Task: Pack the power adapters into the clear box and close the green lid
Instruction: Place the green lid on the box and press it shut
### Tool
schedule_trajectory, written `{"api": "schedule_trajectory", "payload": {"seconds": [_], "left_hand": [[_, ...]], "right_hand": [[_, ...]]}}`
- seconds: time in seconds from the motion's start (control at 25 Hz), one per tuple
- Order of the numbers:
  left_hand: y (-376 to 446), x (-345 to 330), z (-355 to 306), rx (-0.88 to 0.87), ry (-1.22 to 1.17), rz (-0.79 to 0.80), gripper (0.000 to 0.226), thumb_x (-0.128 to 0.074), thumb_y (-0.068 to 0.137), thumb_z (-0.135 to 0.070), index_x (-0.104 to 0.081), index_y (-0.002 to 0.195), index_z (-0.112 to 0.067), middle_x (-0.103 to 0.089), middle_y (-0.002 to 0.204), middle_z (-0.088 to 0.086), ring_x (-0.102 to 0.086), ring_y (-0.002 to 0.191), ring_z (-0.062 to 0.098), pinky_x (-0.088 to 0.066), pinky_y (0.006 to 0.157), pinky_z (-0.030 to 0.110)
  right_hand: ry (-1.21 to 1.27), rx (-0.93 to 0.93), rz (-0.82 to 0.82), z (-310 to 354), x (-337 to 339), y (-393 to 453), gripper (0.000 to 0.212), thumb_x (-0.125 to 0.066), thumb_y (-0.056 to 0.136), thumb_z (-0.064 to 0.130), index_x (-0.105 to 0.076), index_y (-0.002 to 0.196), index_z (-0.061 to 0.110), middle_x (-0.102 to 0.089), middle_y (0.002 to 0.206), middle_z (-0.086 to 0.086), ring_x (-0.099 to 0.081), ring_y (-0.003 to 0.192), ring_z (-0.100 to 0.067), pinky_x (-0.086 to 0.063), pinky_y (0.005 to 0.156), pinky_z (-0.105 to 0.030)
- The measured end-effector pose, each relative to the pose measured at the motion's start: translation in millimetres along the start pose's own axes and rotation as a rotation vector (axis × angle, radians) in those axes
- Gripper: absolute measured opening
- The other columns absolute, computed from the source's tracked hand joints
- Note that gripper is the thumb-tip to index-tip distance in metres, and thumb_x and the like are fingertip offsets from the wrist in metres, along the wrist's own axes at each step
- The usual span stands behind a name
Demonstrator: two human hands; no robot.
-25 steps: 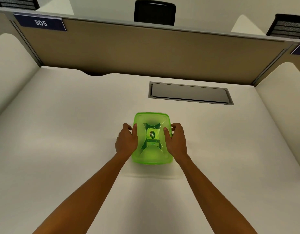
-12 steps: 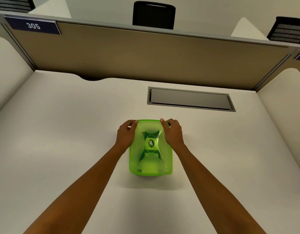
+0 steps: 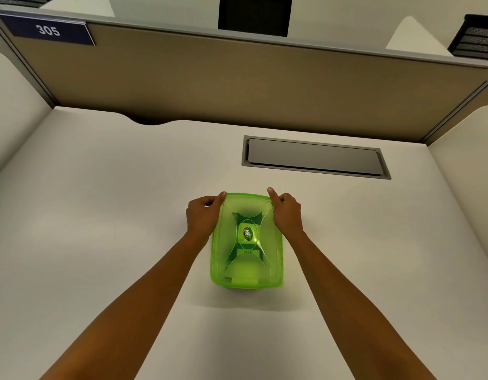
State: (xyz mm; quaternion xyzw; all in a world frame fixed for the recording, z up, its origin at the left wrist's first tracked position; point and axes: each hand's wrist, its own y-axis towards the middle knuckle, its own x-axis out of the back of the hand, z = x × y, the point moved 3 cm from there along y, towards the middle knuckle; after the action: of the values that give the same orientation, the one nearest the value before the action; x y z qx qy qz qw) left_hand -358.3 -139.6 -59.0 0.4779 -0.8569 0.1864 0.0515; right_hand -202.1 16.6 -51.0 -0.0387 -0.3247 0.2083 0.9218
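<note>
The green lid (image 3: 247, 267) lies on top of the clear box in the middle of the desk and hides the box walls from above. Through the translucent lid I see dark shapes and a round label; no power adapter can be told apart. My left hand (image 3: 203, 218) rests at the lid's far left corner, thumb on the rim. My right hand (image 3: 286, 213) is at the far right corner, thumb pressed on the edge, other fingers curled.
A grey cable hatch (image 3: 314, 157) is set into the white desk (image 3: 100, 215) behind the box. A tan partition (image 3: 237, 86) with a "305" sign (image 3: 48, 30) closes off the back. White side panels stand left and right.
Both hands slid from the middle of the lid's long sides to its far corners. The box now appears lower in the view and closer to me.
</note>
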Motion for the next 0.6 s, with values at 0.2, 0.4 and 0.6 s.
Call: {"api": "schedule_trajectory", "payload": {"seconds": [0.2,0.4,0.6], "left_hand": [[1,0,-4,0.028,-0.033,-0.01,0.034,-0.072,0.086,-0.04,-0.077,0.099,-0.009,-0.073,0.088,0.002,-0.065,0.09,0.016,-0.048,0.083,0.03],[-1,0,-3,0.054,-0.064,-0.054,0.03,-0.074,0.085,-0.036,-0.077,0.096,-0.008,-0.073,0.084,0.002,-0.066,0.085,0.017,-0.05,0.083,0.032],[-5,2,-9,0.046,-0.027,-0.012,0.029,-0.07,0.088,-0.037,-0.076,0.098,-0.011,-0.071,0.085,0.002,-0.063,0.083,0.016,-0.053,0.083,0.036]], "right_hand": [[0.004,0.043,-0.049,0,4,3,0.044,-0.049,0.1,0.03,-0.043,0.065,0.005,-0.038,0.056,0.001,-0.037,0.063,-0.021,-0.027,0.056,-0.032],[0.022,0.039,-0.118,-1,-1,-4,0.042,-0.047,0.101,0.033,-0.046,0.071,0.005,-0.042,0.058,0.002,-0.041,0.061,-0.02,-0.031,0.057,-0.03],[-0.04,0.079,-0.069,6,8,-10,0.046,-0.042,0.102,0.037,-0.046,0.068,0.006,-0.043,0.057,0.001,-0.041,0.057,-0.019,-0.028,0.051,-0.03]]}}
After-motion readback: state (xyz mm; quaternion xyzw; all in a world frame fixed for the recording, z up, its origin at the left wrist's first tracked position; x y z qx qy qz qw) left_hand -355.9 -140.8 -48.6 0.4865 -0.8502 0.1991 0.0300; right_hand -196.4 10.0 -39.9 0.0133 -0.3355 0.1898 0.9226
